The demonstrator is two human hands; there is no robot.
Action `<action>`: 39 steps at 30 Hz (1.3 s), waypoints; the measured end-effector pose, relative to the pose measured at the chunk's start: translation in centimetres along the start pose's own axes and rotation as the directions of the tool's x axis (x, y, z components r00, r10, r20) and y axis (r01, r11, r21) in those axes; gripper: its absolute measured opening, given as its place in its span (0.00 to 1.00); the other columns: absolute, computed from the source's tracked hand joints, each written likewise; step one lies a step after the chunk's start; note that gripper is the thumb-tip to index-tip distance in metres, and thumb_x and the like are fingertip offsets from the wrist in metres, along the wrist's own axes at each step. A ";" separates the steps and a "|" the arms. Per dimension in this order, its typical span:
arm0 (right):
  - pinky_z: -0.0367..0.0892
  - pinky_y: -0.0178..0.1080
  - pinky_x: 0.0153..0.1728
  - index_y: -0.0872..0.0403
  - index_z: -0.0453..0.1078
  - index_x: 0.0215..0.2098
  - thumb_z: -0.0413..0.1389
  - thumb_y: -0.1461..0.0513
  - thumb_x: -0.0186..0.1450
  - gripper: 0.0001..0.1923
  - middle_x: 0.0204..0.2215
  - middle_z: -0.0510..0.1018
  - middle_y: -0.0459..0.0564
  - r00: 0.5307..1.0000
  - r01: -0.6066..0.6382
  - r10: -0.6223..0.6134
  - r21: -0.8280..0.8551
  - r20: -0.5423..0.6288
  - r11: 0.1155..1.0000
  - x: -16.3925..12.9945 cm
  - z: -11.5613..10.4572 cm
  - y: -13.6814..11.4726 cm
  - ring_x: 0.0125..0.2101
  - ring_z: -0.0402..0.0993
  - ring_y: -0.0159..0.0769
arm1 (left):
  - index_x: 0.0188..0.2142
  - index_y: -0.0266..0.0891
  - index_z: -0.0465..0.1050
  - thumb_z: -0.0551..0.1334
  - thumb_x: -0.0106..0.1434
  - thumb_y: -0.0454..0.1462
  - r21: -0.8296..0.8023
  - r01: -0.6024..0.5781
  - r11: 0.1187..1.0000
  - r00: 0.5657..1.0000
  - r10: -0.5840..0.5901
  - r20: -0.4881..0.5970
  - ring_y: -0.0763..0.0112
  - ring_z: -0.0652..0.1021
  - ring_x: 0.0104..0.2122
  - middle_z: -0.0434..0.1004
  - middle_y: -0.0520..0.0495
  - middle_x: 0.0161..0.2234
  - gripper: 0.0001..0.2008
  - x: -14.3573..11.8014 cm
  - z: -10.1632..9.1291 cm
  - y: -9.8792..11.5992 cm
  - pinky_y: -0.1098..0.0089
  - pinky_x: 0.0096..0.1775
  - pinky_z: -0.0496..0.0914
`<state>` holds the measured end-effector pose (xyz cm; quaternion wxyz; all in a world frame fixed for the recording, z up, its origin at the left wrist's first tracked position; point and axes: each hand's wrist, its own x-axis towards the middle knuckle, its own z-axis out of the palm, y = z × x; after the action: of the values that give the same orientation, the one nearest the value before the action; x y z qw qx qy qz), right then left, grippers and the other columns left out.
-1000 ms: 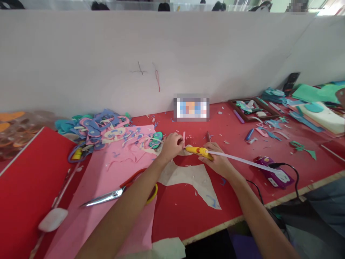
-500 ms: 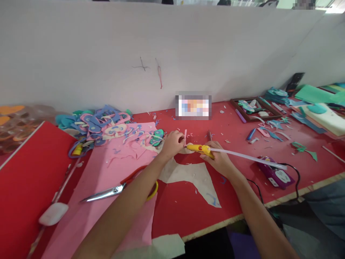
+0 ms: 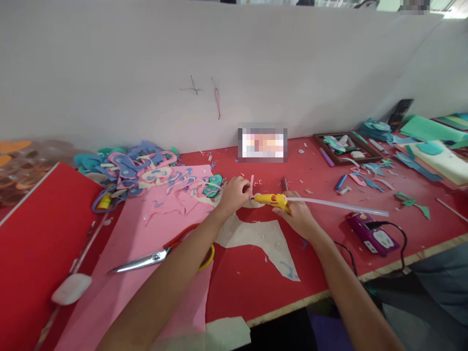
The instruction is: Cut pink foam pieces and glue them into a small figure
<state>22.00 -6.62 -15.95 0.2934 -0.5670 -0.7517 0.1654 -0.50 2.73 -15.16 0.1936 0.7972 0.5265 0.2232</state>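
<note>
My right hand (image 3: 298, 210) is wrapped round the handle of a yellow glue gun (image 3: 270, 199). A long translucent glue stick (image 3: 340, 205) sticks out of its back end. The gun's nozzle points left and meets a thin pink strip (image 3: 252, 183), which my left hand (image 3: 236, 194) pinches between its fingertips. Beneath the nozzle lies a pale cream piece (image 3: 254, 202), partly hidden by my fingers. An irregular cream sheet (image 3: 256, 236) rests on the table below both hands. Scissors (image 3: 161, 254) with red and yellow handles lie under my left forearm.
A pink sheet (image 3: 139, 273) covers the table's left part, with heaped foam cutouts (image 3: 135, 165) behind. On the right are a purple power socket (image 3: 373, 234) with a plugged cord, a brown frame (image 3: 373, 160) holding small items, and stacked coloured sheets (image 3: 438, 161). A white wall stands behind.
The glue stick's free end has swung up, away from the power socket. Both hands stay in nearly the same place, with the nozzle still at the pink strip.
</note>
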 end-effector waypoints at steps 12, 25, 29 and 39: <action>0.59 0.39 0.39 0.56 0.64 0.31 0.48 0.43 0.71 0.26 0.34 0.72 0.55 1.000 -0.025 0.025 -0.010 -0.018 1.000 0.0 -0.5 -0.1 0.39 0.65 0.41 | 0.33 0.38 0.76 0.59 0.64 0.36 -0.017 -0.002 1.000 1.000 0.001 -0.009 0.68 0.72 0.42 0.74 0.47 0.37 0.07 0.0 0.0 0.0 0.65 0.47 0.63; 0.61 0.38 0.38 0.56 0.65 0.33 0.51 0.44 0.70 0.24 0.35 0.71 0.54 0.995 -0.014 0.017 0.033 -0.096 0.999 -0.4 -0.7 -0.1 0.39 0.65 0.41 | 0.33 0.40 0.77 0.59 0.65 0.36 -0.027 -0.006 1.000 1.000 0.006 0.009 0.68 0.73 0.42 0.74 0.49 0.38 0.08 0.0 -0.1 -0.2 0.65 0.47 0.62; 0.62 0.38 0.39 0.56 0.66 0.35 0.52 0.45 0.70 0.22 0.35 0.71 0.54 0.990 -0.021 0.028 0.053 -0.136 0.998 -0.4 -0.8 -0.1 0.39 0.66 0.41 | 0.33 0.40 0.77 0.60 0.65 0.37 -0.020 -0.008 1.000 1.000 0.008 0.010 0.69 0.73 0.42 0.74 0.48 0.38 0.08 0.1 -0.1 -0.3 0.66 0.46 0.62; 0.64 0.39 0.39 0.55 0.68 0.31 0.50 0.41 0.70 0.27 0.30 0.73 0.53 0.978 -0.014 0.004 -0.048 -0.208 0.999 -1.7 -2.6 1.0 0.33 0.68 0.39 | 0.35 0.40 0.79 0.61 0.66 0.38 -0.001 0.010 1.000 0.999 -0.010 0.039 0.67 0.73 0.44 0.75 0.47 0.40 0.08 0.1 -0.3 0.0 0.65 0.48 0.63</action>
<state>24.68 -8.19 -14.99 0.3556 -0.5917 -0.7181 0.0878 -0.68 2.83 -14.92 0.2055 0.7985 0.5265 0.2071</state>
